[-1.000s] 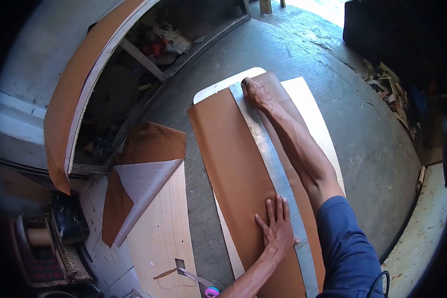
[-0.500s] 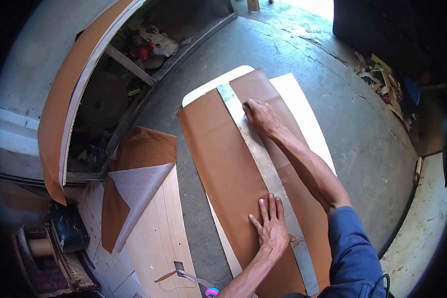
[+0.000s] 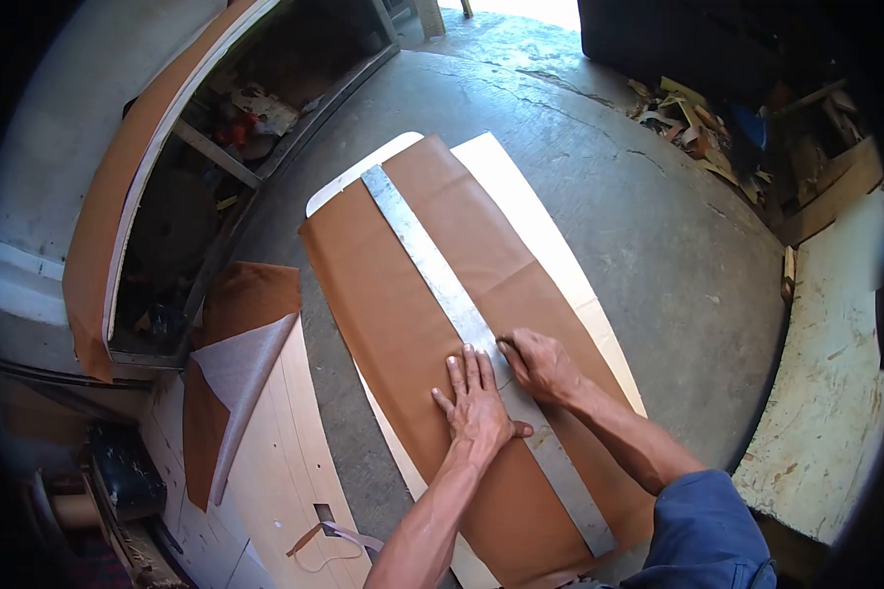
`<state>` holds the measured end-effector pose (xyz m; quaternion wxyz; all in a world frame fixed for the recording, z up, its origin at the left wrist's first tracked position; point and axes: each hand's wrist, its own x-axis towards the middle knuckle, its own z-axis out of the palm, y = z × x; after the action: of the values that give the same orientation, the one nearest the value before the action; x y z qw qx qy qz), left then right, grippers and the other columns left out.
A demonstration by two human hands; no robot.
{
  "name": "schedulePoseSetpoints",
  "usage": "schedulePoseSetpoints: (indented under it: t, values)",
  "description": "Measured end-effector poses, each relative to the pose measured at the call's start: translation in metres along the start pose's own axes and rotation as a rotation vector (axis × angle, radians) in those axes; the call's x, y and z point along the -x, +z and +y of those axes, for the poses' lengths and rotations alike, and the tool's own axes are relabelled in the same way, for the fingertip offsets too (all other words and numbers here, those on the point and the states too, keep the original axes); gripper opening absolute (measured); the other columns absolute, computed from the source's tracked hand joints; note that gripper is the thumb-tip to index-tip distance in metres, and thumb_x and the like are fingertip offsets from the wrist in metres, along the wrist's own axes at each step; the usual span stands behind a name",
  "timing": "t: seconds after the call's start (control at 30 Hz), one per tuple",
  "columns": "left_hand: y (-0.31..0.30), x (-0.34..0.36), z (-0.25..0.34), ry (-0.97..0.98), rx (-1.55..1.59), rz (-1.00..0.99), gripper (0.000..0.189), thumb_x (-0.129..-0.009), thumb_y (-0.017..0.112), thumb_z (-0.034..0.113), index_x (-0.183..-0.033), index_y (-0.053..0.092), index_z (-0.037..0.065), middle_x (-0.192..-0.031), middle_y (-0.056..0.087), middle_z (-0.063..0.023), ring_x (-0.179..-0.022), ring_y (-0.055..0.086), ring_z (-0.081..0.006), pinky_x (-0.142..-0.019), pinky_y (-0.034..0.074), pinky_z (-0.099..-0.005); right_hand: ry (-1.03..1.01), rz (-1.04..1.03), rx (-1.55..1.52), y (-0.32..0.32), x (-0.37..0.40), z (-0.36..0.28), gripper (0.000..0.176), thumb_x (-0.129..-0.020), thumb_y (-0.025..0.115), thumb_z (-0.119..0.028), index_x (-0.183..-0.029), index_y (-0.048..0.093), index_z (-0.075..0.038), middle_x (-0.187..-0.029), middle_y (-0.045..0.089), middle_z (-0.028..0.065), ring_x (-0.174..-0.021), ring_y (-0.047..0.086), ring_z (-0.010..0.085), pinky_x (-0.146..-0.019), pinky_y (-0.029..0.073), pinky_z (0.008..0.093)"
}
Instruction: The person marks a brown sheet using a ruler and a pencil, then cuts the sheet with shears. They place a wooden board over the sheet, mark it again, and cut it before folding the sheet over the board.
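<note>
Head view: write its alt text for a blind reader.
A person's left grip lies spread over a metal strip and the brown sheet beneath it, while the right grip, curled closed, is at the strip's right edge. The sheet lies over pale boards on a grey floor; to its left, a folded brown piece rests partly on another board.

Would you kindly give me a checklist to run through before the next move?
1. Metal strip lying on the brown sheet: ok.
2. Left hand steadying the strip: ok, spread flat with its thumb on it.
3. Right hand near the strip's right edge: ok.
4. Tool in the right hand: cannot tell, its grip is hidden.
5. Brown sheet free of creases: not ok, one shows right of the strip.
6. Strip's far end held down: not ok, neither hand is there.
</note>
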<state>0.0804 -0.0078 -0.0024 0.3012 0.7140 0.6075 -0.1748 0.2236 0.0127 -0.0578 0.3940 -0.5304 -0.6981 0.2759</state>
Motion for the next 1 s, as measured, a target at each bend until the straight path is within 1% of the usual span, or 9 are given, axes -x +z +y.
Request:
schedulePoseSetpoints:
  t: [0.17,0.37,0.43,0.57,0.63,0.77,0.83,0.97,1.0]
  values:
    - [0.007,0.000,0.004,-0.011,-0.031,0.033,0.151,-0.046,0.093,0.055,-0.157,0.003,0.003,-0.165,-0.001,-0.0153,-0.152,0.000,-0.0380,-0.113,0.017,-0.0711,0.152,-0.110,0.047,-0.071,0.192,-0.067,0.014,-0.091,0.063,-0.008,-0.103,0.060,-0.001,-0.088,0.065,0.0173,-0.079,0.066,0.0353,-0.068,0.054,0.0420]
    - [0.009,0.010,0.008,-0.030,-0.103,0.078,0.151,-0.047,0.090,0.061,-0.157,0.004,0.006,-0.166,-0.001,-0.0135,-0.152,0.002,-0.0354,-0.114,0.018,-0.0691,0.376,-0.208,0.176,-0.126,0.388,-0.131,0.014,-0.092,0.063,-0.013,-0.098,0.059,-0.002,-0.083,0.061,0.0161,-0.079,0.062,0.0365,-0.070,0.052,0.0441]
    - [0.012,0.017,0.009,-0.088,-0.089,0.104,0.150,-0.045,0.090,0.062,-0.157,0.007,0.006,-0.165,-0.001,-0.0158,-0.152,0.002,-0.0356,-0.114,0.017,-0.0694,0.386,-0.125,0.203,-0.130,0.398,-0.151,0.014,-0.090,0.064,-0.012,-0.099,0.060,-0.002,-0.085,0.059,0.0171,-0.081,0.061,0.0373,-0.070,0.051,0.0454]
    - [0.055,0.054,0.008,-0.092,-0.005,0.315,0.111,-0.074,0.077,0.057,-0.154,0.023,0.003,-0.163,0.008,-0.0202,-0.151,0.007,-0.0388,-0.116,0.014,-0.0656,0.461,0.115,0.148,-0.096,0.371,-0.154,0.017,-0.089,0.063,-0.012,-0.101,0.059,-0.001,-0.092,0.053,0.0200,-0.086,0.056,0.0394,-0.073,0.048,0.0483]
    - [0.103,0.075,0.002,-0.105,0.084,0.421,0.089,-0.086,0.067,0.047,-0.152,0.028,0.001,-0.162,0.013,-0.0219,-0.150,0.011,-0.0399,-0.117,0.014,-0.0618,0.545,0.066,0.301,-0.068,0.350,-0.143,0.027,-0.088,0.066,-0.022,-0.100,0.057,-0.001,-0.096,0.053,0.0205,-0.087,0.058,0.0388,-0.073,0.049,0.0487]
    - [0.170,0.167,-0.006,-0.265,0.286,0.634,0.074,-0.086,0.067,0.033,-0.142,0.038,-0.004,-0.150,0.029,-0.0312,-0.142,0.026,-0.0439,-0.117,0.023,-0.0536,0.648,-0.020,0.373,-0.043,0.328,-0.143,0.041,-0.084,0.071,-0.033,-0.104,0.054,-0.001,-0.101,0.053,0.0201,-0.090,0.059,0.0386,-0.074,0.050,0.0502]
    - [0.188,0.209,-0.014,-0.473,0.418,0.618,0.070,-0.084,0.069,0.031,-0.137,0.041,-0.006,-0.136,0.041,-0.0309,-0.130,0.039,-0.0431,-0.110,0.031,-0.0519,0.690,-0.111,0.322,-0.038,0.328,-0.134,0.059,-0.079,0.076,-0.042,-0.114,0.051,0.000,-0.106,0.051,0.0205,-0.095,0.060,0.0394,-0.076,0.050,0.0511]
    - [0.215,0.242,-0.031,-0.607,0.430,0.666,0.067,-0.082,0.069,0.031,-0.132,0.045,-0.007,-0.128,0.045,-0.0279,-0.121,0.044,-0.0408,-0.105,0.036,-0.0507,0.571,-0.128,0.432,-0.041,0.333,-0.127,0.061,-0.078,0.077,-0.042,-0.116,0.050,-0.003,-0.107,0.052,0.0202,-0.098,0.061,0.0403,-0.076,0.051,0.0512]
    - [0.209,0.245,-0.029,-0.650,0.459,0.620,0.065,-0.081,0.069,0.030,-0.129,0.046,-0.007,-0.127,0.045,-0.0282,-0.121,0.044,-0.0408,-0.104,0.036,-0.0498,0.643,-0.029,0.413,-0.051,0.328,-0.137,0.058,-0.078,0.077,-0.041,-0.113,0.050,-0.003,-0.107,0.051,0.0192,-0.097,0.061,0.0402,-0.076,0.051,0.0514]
